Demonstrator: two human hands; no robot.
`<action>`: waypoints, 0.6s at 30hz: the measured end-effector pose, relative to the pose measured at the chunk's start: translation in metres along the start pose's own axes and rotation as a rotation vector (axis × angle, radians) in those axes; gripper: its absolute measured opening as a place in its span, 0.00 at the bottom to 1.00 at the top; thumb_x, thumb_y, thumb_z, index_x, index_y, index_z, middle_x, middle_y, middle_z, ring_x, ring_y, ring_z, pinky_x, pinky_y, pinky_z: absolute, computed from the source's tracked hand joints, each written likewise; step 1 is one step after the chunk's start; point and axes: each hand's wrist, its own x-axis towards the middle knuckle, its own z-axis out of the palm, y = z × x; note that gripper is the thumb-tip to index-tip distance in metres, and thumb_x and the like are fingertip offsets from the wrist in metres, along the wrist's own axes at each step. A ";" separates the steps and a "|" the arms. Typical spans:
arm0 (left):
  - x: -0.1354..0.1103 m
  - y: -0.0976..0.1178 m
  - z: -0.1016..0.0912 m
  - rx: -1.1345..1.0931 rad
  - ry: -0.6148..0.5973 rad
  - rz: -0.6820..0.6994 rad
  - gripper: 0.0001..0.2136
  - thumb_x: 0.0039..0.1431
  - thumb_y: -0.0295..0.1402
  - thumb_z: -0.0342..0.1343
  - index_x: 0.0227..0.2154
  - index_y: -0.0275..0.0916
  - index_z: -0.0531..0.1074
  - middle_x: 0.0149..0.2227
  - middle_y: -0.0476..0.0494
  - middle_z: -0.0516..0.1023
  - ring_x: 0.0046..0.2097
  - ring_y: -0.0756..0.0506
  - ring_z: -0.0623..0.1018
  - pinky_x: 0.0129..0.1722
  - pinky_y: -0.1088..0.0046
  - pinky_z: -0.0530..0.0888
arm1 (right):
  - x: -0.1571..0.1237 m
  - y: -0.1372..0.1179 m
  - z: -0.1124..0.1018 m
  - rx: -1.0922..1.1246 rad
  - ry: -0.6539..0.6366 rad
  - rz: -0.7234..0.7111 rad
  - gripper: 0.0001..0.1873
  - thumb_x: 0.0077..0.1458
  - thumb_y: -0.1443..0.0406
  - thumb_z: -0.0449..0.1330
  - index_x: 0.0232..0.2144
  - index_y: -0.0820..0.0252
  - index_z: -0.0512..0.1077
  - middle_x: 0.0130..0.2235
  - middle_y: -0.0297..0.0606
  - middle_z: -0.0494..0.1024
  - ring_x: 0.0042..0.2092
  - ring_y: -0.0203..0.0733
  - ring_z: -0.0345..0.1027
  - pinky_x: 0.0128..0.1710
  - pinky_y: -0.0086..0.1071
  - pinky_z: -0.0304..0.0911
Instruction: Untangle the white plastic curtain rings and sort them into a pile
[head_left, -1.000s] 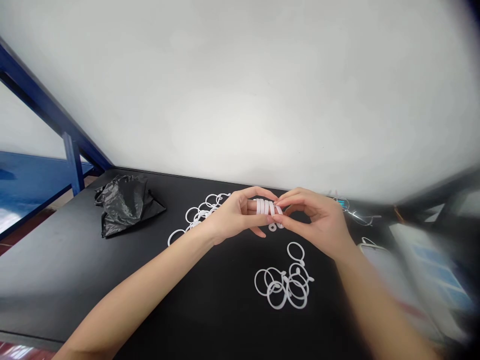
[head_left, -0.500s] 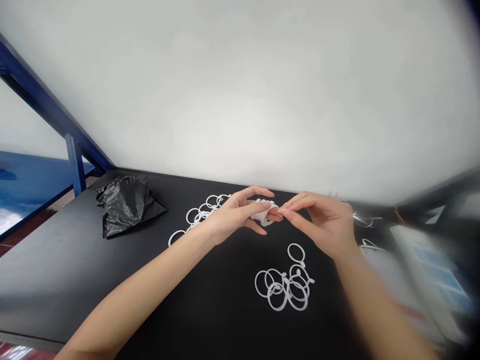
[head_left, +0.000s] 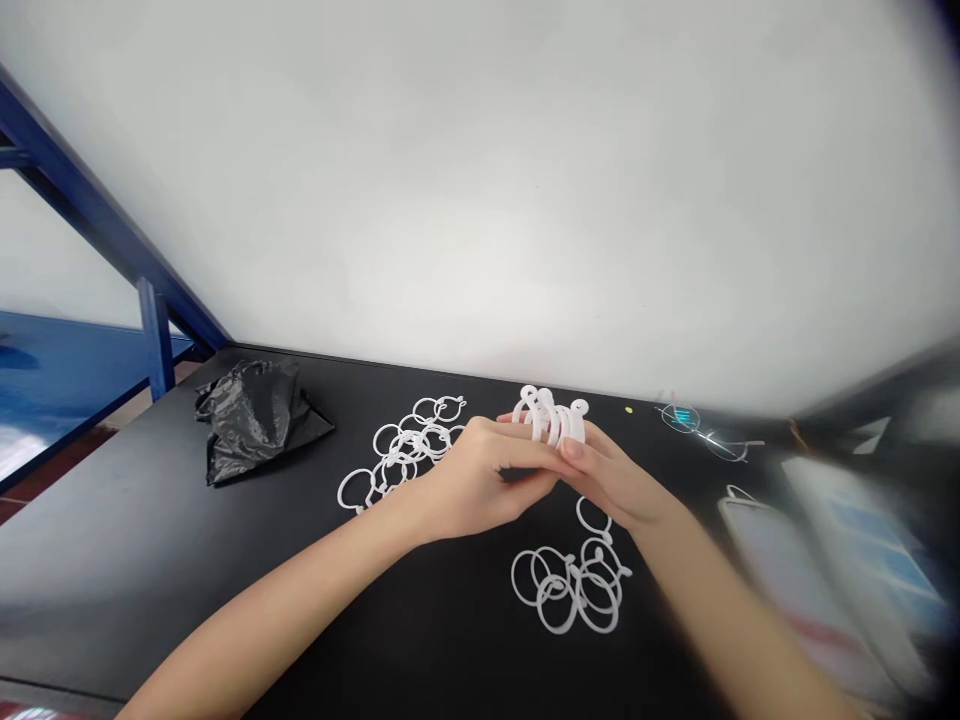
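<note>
White rings [head_left: 577, 426], set side by side in a short upright row, are held between the left hand [head_left: 487, 478] and the right hand [head_left: 611, 480], their small round tabs [head_left: 579, 407] turned toward twelve o'clock. The left fingers [head_left: 536, 455] are bent close about the row, with one laid across its near side; whether any ring is threaded on a finger cannot be told. The row's three o'clock end is clasped by the right hand, its thumb [head_left: 574, 449] pressed to the near side and its other fingers mostly hidden. With the hands taken as the dial's centre, a loose cluster of rings [head_left: 576, 582] is seen at six o'clock, overlapped on the black table [head_left: 412, 620]. At nine o'clock a larger spread of rings [head_left: 405, 441] is partly covered by the left hand, and farther out on the same line a crumpled black bag [head_left: 259, 420] is found. At three o'clock a pair of glasses [head_left: 682, 418] is laid near the white wall [head_left: 450, 200], with a yellow speck [head_left: 628, 410] seen between it and the right hand. Toward four o'clock a flat, pale-edged object [head_left: 761, 530] and a white-and-blue item [head_left: 874, 560] are shown, both blurred. Ten o'clock is marked by a blue frame [head_left: 155, 335], and twelve is filled by the wall.
</note>
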 end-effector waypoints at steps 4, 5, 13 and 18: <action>-0.001 -0.001 0.002 0.061 -0.048 0.063 0.10 0.60 0.23 0.52 0.31 0.36 0.79 0.29 0.44 0.79 0.30 0.49 0.75 0.32 0.72 0.72 | 0.000 -0.003 0.013 0.087 0.125 -0.015 0.23 0.53 0.54 0.67 0.50 0.54 0.75 0.53 0.44 0.78 0.56 0.52 0.70 0.58 0.47 0.64; -0.001 0.000 0.002 0.056 -0.074 0.049 0.10 0.60 0.23 0.52 0.32 0.36 0.79 0.30 0.43 0.79 0.32 0.49 0.76 0.33 0.72 0.72 | -0.001 -0.004 0.016 0.103 0.147 -0.033 0.23 0.53 0.56 0.67 0.50 0.54 0.74 0.53 0.43 0.78 0.56 0.52 0.71 0.57 0.46 0.65; 0.001 0.006 0.000 -0.007 -0.195 -0.045 0.11 0.61 0.25 0.51 0.34 0.38 0.80 0.30 0.44 0.80 0.30 0.49 0.75 0.32 0.74 0.72 | -0.002 -0.001 0.030 0.055 0.386 -0.178 0.10 0.61 0.58 0.60 0.41 0.53 0.79 0.50 0.40 0.81 0.52 0.48 0.75 0.54 0.44 0.70; 0.003 0.008 0.000 -0.078 -0.246 -0.136 0.13 0.58 0.24 0.50 0.33 0.37 0.81 0.24 0.47 0.76 0.25 0.51 0.70 0.28 0.74 0.69 | -0.001 0.005 0.032 -0.031 0.440 -0.220 0.10 0.61 0.60 0.60 0.39 0.51 0.81 0.47 0.38 0.82 0.50 0.46 0.76 0.52 0.41 0.71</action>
